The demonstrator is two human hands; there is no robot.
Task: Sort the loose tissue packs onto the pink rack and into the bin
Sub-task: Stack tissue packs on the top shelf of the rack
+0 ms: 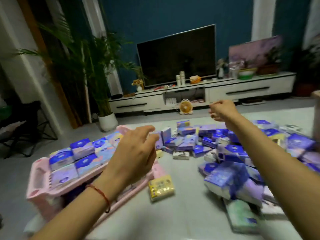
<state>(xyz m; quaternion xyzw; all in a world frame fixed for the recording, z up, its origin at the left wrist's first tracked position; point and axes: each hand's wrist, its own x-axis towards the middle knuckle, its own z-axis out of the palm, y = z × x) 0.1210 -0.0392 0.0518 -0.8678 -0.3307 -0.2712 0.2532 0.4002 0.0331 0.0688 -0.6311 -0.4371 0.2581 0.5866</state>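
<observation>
1. TV [176, 56]: on the far wall, well beyond both hands. Not part of the job.
2. Loose pile of tissue packs [233, 153]: mostly blue/purple, spread on the floor under & to the right of the right forearm, its edge running up in front of the left fingertips. Lots left, so I'd say the sort is approx halfway at best.
3. Pink rack [39, 172]: under & to the left of the left hand. The top tier carries a layer of blue packs [83, 149], w/ little bare space showing.
4. Left hand [135, 156]: over the rack's right edge, fingers spread & relaxed, holding nothing. The tips are near an upright pack at the pile's edge; can't tell if they touch it.
5. Right hand [223, 110]: raised over the pile's far side, fingers loosely curled, no pack seen in them. Blurred, tho.
6. Yellow pack [161, 187]: on the floor just right of the left wrist, beside the rack's corner.
7. Step, as I read it: between packs, reaching for the next one. The next move calls for closing the fingers on one pack, then picking rack or bin. Can't make out the bin from here.
</observation>
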